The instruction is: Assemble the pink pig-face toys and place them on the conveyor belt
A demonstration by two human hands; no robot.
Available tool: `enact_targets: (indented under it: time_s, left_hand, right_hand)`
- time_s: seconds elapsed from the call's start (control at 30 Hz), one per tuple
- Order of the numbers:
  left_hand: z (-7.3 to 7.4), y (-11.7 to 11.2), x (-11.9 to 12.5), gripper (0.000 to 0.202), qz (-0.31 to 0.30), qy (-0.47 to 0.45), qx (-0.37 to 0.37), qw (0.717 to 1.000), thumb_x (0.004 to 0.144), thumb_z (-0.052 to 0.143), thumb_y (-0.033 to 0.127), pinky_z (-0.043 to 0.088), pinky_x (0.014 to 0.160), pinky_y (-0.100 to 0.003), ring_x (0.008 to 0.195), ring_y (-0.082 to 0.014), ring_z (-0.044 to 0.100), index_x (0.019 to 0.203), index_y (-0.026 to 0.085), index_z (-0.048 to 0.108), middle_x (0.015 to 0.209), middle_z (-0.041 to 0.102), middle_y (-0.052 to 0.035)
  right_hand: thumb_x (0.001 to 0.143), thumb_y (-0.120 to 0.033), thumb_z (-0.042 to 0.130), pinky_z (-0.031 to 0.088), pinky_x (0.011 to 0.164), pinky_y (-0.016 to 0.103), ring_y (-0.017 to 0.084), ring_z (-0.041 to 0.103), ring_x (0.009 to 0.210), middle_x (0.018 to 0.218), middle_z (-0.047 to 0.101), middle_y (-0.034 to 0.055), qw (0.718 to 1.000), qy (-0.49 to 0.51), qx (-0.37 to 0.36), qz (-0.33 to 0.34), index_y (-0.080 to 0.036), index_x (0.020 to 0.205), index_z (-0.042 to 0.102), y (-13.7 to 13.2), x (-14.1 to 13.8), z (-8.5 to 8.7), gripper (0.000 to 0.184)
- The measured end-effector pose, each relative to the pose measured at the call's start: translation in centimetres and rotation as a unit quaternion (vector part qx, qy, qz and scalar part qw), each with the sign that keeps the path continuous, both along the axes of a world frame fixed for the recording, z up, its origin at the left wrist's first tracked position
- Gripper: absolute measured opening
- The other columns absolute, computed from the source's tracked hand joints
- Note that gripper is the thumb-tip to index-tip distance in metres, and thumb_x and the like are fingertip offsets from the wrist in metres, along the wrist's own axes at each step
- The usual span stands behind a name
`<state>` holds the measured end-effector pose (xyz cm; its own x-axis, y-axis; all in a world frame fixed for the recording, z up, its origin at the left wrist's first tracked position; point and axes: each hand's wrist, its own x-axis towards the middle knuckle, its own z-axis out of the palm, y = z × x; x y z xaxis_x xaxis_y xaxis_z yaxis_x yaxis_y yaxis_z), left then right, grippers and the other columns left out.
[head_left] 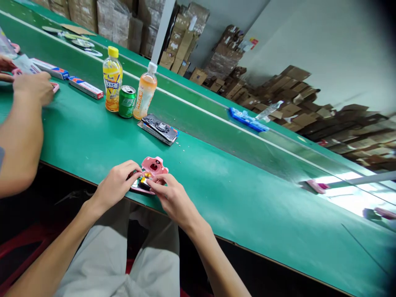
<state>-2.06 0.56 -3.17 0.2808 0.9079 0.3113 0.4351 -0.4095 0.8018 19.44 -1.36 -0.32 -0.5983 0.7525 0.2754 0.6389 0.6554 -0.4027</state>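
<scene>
A small pink character-shaped plastic case (154,165) lies opened at the near edge of the green table. Its inside shows a green, black and yellow cluster of small parts (144,180), too small to name exactly. My left hand (116,181) is closed in a pinch at the case's left side, thumb and forefinger close to the yellow parts. From the right, my right hand (173,196) is closed on the case's edge, its fingertips touching the inner parts. The fingers partly cover the lower half of the case.
Beyond the case lies a phone (161,128) on a flat box. A yellow-capped bottle (112,80), a green can (127,102) and a white-capped bottle (146,91) stand behind. A co-worker's arm (23,136) is at left. A conveyor belt (198,109) carries a blue item (247,119).
</scene>
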Motion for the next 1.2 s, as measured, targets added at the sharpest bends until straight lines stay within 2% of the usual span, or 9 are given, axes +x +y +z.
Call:
enact_targets:
  time_s: [0.37, 0.5, 0.6, 0.8, 0.9, 0.97, 1.03, 1.1, 1.2]
  left_hand:
    - [0.0, -0.4, -0.3, 0.021, -0.038, 0.023, 0.007, 0.999, 0.104, 0.046, 0.033, 0.049, 0.093, -0.036, 0.106, -0.0236, 0.065, 0.102, 0.021, 0.064, 0.11, 0.07, -0.0065]
    - [-0.4, -0.5, -1.6, 0.032, -0.113, 0.055, 0.014, 0.992, 0.096, 0.063, 0.04, 0.048, 0.105, -0.039, 0.125, -0.0268, 0.059, 0.123, 0.023, 0.062, 0.131, 0.066, -0.0079]
    - [-0.7, -0.4, -2.3, 0.034, -0.139, 0.074, 0.017, 0.987, 0.098, 0.061, 0.039, 0.048, 0.106, -0.041, 0.127, -0.0263, 0.057, 0.128, 0.024, 0.061, 0.133, 0.064, -0.0082]
    - [-1.1, -0.3, -2.3, 0.028, -0.137, 0.075, 0.068, 0.985, 0.101, 0.057, 0.04, 0.05, 0.105, -0.042, 0.124, -0.0264, 0.059, 0.121, 0.024, 0.065, 0.132, 0.067, -0.0081]
    - [-1.3, -0.3, -2.2, 0.025, -0.132, 0.071, 0.084, 0.985, 0.102, 0.055, 0.04, 0.051, 0.103, -0.041, 0.121, -0.026, 0.061, 0.116, 0.024, 0.068, 0.132, 0.067, -0.0082]
    - [-1.5, -0.2, -2.1, 0.021, -0.128, 0.066, 0.085, 0.986, 0.101, 0.055, 0.038, 0.052, 0.1, -0.04, 0.119, -0.026, 0.063, 0.11, 0.025, 0.069, 0.132, 0.067, -0.008]
    - [-1.6, -0.1, -2.1, 0.018, -0.123, 0.063, 0.08, 0.987, 0.099, 0.058, 0.038, 0.053, 0.099, -0.039, 0.118, -0.0265, 0.063, 0.107, 0.025, 0.068, 0.131, 0.067, -0.0079]
    - [-1.5, -0.1, -2.0, 0.018, -0.119, 0.065, 0.077, 0.988, 0.097, 0.061, 0.039, 0.052, 0.1, -0.04, 0.119, -0.0274, 0.062, 0.105, 0.025, 0.067, 0.13, 0.067, -0.008]
    - [-1.3, -0.1, -1.8, 0.019, -0.111, 0.084, 0.085, 0.987, 0.095, 0.062, 0.04, 0.052, 0.1, -0.042, 0.118, -0.0286, 0.061, 0.103, 0.024, 0.066, 0.127, 0.066, -0.0084]
  right_hand:
    - [0.097, -0.002, 0.043, 0.056, 0.092, 0.036, 0.02, 0.059, 0.101, 0.108, 0.062, 0.0095, 0.992, -0.114, 0.058, 0.01, -0.021, 0.118, 0.069, -0.3, -0.8, 0.5, 0.038]
    - [0.091, 0.002, 0.047, 0.05, 0.107, 0.046, 0.026, 0.054, 0.123, 0.14, 0.056, 0.0143, 0.985, -0.159, 0.064, 0.01, -0.02, 0.133, 0.061, -1.0, -0.6, 1.5, 0.049]
    - [0.091, 0.001, 0.048, 0.052, 0.102, 0.049, 0.029, 0.05, 0.126, 0.152, 0.053, 0.0097, 0.983, -0.163, 0.081, 0.004, -0.02, 0.149, 0.048, -1.4, -0.3, 0.5, 0.061]
    - [0.097, -0.01, 0.058, 0.053, 0.077, 0.036, 0.021, 0.061, 0.091, 0.112, 0.078, 0.0024, 0.973, -0.024, 0.203, -0.103, -0.026, 0.121, 0.072, -2.8, -0.4, -3.9, 0.032]
    - [0.099, -0.021, 0.059, 0.051, 0.064, 0.031, 0.018, 0.058, 0.069, 0.082, 0.078, 0.003, 0.955, 0.089, 0.225, -0.168, -0.023, 0.104, 0.078, -3.0, 0.1, -3.3, 0.02]
    - [0.104, -0.034, 0.05, 0.049, 0.061, 0.029, 0.017, 0.059, 0.065, 0.072, 0.074, 0.0034, 0.939, 0.147, 0.167, -0.261, -0.02, 0.097, 0.078, -1.6, 0.7, -1.0, 0.032]
    - [0.108, -0.045, 0.032, 0.049, 0.066, 0.028, 0.017, 0.064, 0.07, 0.077, 0.075, 0.0057, 0.943, 0.076, 0.017, -0.323, -0.017, 0.098, 0.077, 1.3, 0.7, 2.1, 0.054]
    - [0.108, -0.053, 0.02, 0.048, 0.073, 0.026, 0.017, 0.067, 0.082, 0.091, 0.076, 0.0087, 0.932, -0.145, -0.197, -0.266, -0.015, 0.104, 0.075, 5.3, -0.1, 5.2, 0.068]
    - [0.095, -0.069, 0.049, 0.044, 0.062, 0.027, 0.016, 0.06, 0.064, 0.072, 0.071, 0.0073, 0.883, -0.25, -0.343, -0.201, -0.013, 0.085, 0.077, 11.0, -2.4, 8.0, 0.063]
